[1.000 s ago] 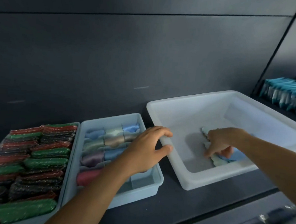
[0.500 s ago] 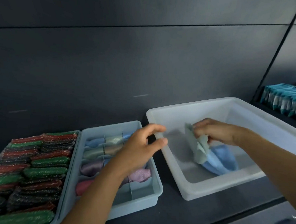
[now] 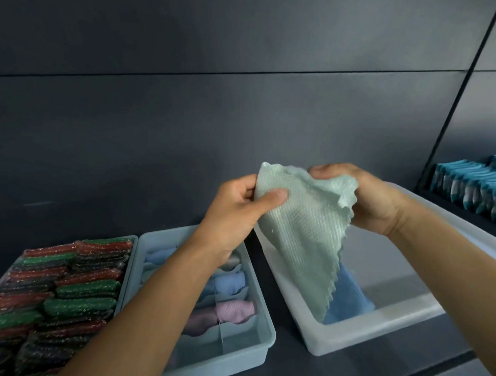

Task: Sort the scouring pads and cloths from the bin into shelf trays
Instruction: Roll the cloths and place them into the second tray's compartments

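Observation:
A pale green textured cloth point(image 3: 305, 229) hangs in the air above the left end of the white bin point(image 3: 356, 337). My left hand point(image 3: 236, 213) pinches its left top corner between thumb and fingers. My right hand point(image 3: 365, 198) grips the bunched right top corner. A blue cloth point(image 3: 347, 301) lies in the bin beneath the hanging one. Left of the bin stands a light blue divided tray point(image 3: 258, 333) with rolled cloths in blue, green and pink point(image 3: 233, 310). Further left a tray point(image 3: 131, 256) is packed with red, green and dark scouring pads point(image 3: 69, 290).
All trays sit on a dark shelf point(image 3: 285, 373) against a dark panelled back wall. At the far right, a higher shelf holds a row of teal packaged items point(image 3: 479, 190). The divided tray's front compartments hold nothing visible.
My right hand lifted the green cloth out of the bin. My left hand left the divided tray and took hold of the cloth's other corner, spreading it in the air.

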Available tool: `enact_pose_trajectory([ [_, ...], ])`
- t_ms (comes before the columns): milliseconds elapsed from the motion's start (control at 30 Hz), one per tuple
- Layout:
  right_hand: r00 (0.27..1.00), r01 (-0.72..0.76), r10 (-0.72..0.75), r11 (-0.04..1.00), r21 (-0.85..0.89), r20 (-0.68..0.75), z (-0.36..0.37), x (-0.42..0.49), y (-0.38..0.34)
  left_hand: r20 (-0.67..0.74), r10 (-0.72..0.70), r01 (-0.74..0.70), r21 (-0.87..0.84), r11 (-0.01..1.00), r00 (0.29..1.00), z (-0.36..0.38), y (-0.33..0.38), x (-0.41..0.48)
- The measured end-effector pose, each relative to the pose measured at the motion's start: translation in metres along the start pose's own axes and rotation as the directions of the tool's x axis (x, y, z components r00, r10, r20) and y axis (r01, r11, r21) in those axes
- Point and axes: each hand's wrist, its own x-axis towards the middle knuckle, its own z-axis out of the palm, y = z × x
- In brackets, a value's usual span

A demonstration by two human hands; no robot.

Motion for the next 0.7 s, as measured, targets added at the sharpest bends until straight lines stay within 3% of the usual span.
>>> enact_pose_trajectory([
  [133, 0.998, 0.065, -0.066, 0.993, 0.101, 0.013, 0.008, -0.009, -0.012, -0.082, 0.051, -0.054, -0.036, 0.998, 0.995, -0.012, 0.018, -0.002],
  [233, 0.982, 0.190, -0.189, 0.979, -0.076, 0.012, 0.024, -0.010, -0.013, -0.162, 0.080, -0.086, -0.033, 0.996, 0.984, -0.019, 0.027, -0.005],
  [367, 0.894, 0.297, -0.338, 0.938, -0.177, -0.294, 0.042, 0.001, -0.019, -0.239, 0.124, -0.125, 0.010, 0.992, 0.963, -0.032, 0.037, -0.009],
  [467, 0.836, 0.340, -0.386, 0.922, -0.184, -0.391, 0.050, 0.007, -0.029, -0.294, 0.229, -0.206, 0.107, 0.973, 0.928, -0.045, 0.046, -0.011],
  [600, 0.811, 0.411, -0.478, 0.876, -0.255, -0.338, 0.061, 0.010, -0.035, -0.282, 0.320, -0.274, 0.189, 0.943, 0.904, -0.056, 0.063, -0.013],
  [700, 0.811, 0.448, -0.525, 0.841, -0.305, -0.257, 0.071, 0.009, -0.034, -0.132, 0.324, -0.274, 0.302, 0.913, 0.937, -0.061, 0.076, -0.012],
])
